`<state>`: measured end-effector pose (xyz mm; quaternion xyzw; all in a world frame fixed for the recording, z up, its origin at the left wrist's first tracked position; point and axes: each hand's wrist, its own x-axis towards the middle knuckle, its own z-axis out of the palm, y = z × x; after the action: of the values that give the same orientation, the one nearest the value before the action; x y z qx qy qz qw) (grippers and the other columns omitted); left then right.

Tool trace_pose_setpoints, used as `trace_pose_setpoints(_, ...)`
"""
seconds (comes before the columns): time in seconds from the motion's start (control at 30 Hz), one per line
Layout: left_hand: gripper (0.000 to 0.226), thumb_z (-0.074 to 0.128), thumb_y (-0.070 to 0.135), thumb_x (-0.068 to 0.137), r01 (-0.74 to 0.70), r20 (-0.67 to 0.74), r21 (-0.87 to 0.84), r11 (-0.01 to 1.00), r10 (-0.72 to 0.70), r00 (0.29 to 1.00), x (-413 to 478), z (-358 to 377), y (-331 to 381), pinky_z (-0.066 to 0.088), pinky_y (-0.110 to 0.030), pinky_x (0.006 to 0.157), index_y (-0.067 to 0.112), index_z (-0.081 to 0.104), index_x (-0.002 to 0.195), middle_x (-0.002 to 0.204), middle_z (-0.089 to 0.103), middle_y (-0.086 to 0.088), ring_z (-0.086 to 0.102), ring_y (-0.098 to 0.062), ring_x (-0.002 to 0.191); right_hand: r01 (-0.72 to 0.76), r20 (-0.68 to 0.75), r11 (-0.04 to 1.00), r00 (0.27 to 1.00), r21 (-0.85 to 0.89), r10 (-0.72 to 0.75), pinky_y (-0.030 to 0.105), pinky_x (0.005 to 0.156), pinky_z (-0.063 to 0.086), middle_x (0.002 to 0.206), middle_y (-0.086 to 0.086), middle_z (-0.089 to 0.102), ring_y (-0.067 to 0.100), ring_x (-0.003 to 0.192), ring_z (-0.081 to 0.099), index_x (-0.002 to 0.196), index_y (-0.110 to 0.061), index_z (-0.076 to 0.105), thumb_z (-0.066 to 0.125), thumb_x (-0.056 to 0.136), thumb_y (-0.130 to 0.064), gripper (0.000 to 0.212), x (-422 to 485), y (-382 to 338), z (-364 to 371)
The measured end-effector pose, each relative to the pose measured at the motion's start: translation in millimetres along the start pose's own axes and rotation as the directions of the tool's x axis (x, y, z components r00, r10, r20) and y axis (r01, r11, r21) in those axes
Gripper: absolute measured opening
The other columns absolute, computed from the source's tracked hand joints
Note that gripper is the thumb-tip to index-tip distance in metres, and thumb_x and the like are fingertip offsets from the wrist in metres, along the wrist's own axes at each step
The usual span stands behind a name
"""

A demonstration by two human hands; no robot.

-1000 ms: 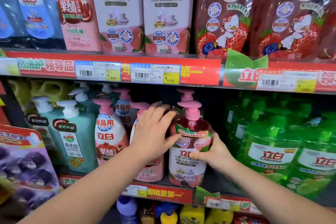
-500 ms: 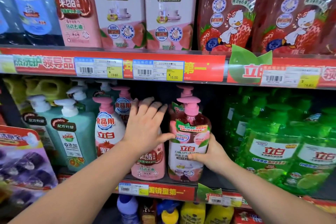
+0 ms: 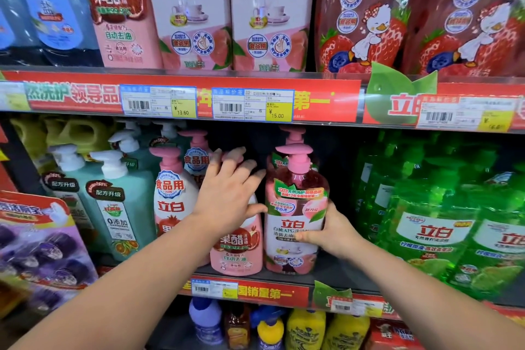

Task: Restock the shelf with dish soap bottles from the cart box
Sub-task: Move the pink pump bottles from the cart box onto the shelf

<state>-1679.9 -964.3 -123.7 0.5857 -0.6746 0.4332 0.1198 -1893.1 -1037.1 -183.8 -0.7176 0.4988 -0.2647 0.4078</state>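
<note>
A peach dish soap bottle [image 3: 295, 207] with a pink pump stands upright on the middle shelf [image 3: 335, 273]. My right hand [image 3: 331, 233] grips its lower right side. My left hand [image 3: 230, 193] lies flat with fingers spread over the top of a pink pomegranate bottle [image 3: 237, 250] just left of it, thumb touching the peach bottle's side. Another pink pump bottle [image 3: 173, 193] stands further left, and more pink pumps show behind. The cart box is out of view.
Teal pump bottles [image 3: 119, 204] stand at the left, green bottles [image 3: 437, 221] at the right. Refill pouches [image 3: 187, 8] fill the upper shelf above a red price rail [image 3: 252, 102]. Yellow and purple bottles [image 3: 306, 329] sit on the lower shelf. A dark gap lies right of the peach bottle.
The peach bottle has settled deeper onto the shelf beside the pomegranate bottle. My left hand's fingers have spread flatter over the pomegranate bottle. The camera has drifted slightly upward.
</note>
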Motion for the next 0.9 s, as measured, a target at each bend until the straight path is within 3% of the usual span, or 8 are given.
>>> trace_pose_setpoints(0.47, 0.066, 0.077, 0.068, 0.046, 0.004, 0.095, 0.052, 0.999, -0.009, 0.995, 1.5, -11.1, 5.4, 0.043, -0.063, 0.092, 0.02, 0.074, 0.093, 0.101, 0.071, -0.002, 0.04, -0.032, 0.119, -0.021, 0.021, 1.0, 1.0, -0.021, 0.022, 0.036, 0.095, 0.05, 0.108, -0.004, 0.061, 0.016, 0.103, 0.059, 0.131, -0.014, 0.035, 0.086, 0.064, -0.021, 0.084, -9.2, -5.6, -0.6)
trace_pose_setpoints(0.57, 0.072, 0.079, 0.066, 0.044, 0.026, 0.161, 0.073, 0.997, -0.038, 0.986, 2.5, -22.2, 9.9, 0.045, -0.064, 0.088, 0.02, 0.073, 0.1, 0.104, 0.071, -0.004, 0.058, -0.036, 0.114, -0.03, 0.041, 0.999, 0.999, -0.024, 0.031, 0.037, 0.096, 0.05, 0.117, 0.002, 0.062, 0.019, 0.108, 0.06, 0.13, -0.013, 0.036, 0.086, 0.063, -0.021, 0.084, -8.3, -7.1, -1.3)
trace_pose_setpoints(0.67, 0.073, 0.081, 0.059, 0.049, 0.106, 0.188, 0.04, 0.994, -0.112, 0.976, 0.9, -33.8, 15.9, 0.042, -0.066, 0.09, 0.019, 0.069, 0.108, 0.116, 0.066, -0.011, 0.056, -0.039, 0.118, -0.002, 0.007, 1.0, 1.0, -0.006, 0.002, 0.034, 0.092, 0.05, 0.122, 0.008, 0.06, 0.018, 0.104, 0.059, 0.128, -0.008, 0.039, 0.086, 0.063, -0.017, 0.081, -10.6, -13.7, -6.8)
trace_pose_setpoints(0.73, 0.069, 0.08, 0.055, 0.054, 0.162, 0.198, -0.005, 0.987, -0.158, 0.967, -5.4, -41.9, 20.0, 0.038, -0.067, 0.093, 0.017, 0.066, 0.111, 0.121, 0.062, -0.015, 0.053, -0.041, 0.12, 0.099, -0.08, 0.995, 0.992, -0.033, -0.101, 0.034, 0.099, 0.043, 0.131, 0.013, 0.051, 0.024, 0.119, 0.052, 0.14, -0.007, 0.032, 0.084, 0.065, -0.019, 0.092, -15.4, -23.6, -14.0)
trace_pose_setpoints(0.8, 0.066, 0.08, 0.049, 0.058, 0.195, 0.194, -0.057, 0.979, -0.181, 0.964, -15.4, -48.1, 22.3, 0.037, -0.067, 0.095, 0.015, 0.065, 0.113, 0.123, 0.06, -0.017, 0.053, -0.042, 0.119, 0.256, -0.176, 0.948, 0.941, -0.189, -0.289, 0.035, 0.109, 0.031, 0.144, 0.017, 0.036, 0.029, 0.135, 0.035, 0.149, -0.011, 0.016, 0.08, 0.071, -0.024, 0.102, -26.0, -35.5, -24.3)
trace_pose_setpoints(0.9, 0.061, 0.078, 0.041, 0.064, 0.225, 0.234, -0.113, 0.968, -0.194, 0.953, -37.6, -55.2, 22.0, 0.039, -0.061, 0.097, 0.01, 0.064, 0.113, 0.123, 0.06, -0.019, 0.053, -0.042, 0.118, 0.444, -0.129, 0.682, 0.777, -0.581, -0.616, 0.047, 0.115, 0.021, 0.152, 0.017, 0.027, 0.035, 0.143, 0.021, 0.15, -0.011, 0.019, 0.072, 0.078, -0.029, 0.091, -51.5, -56.3, -28.1)
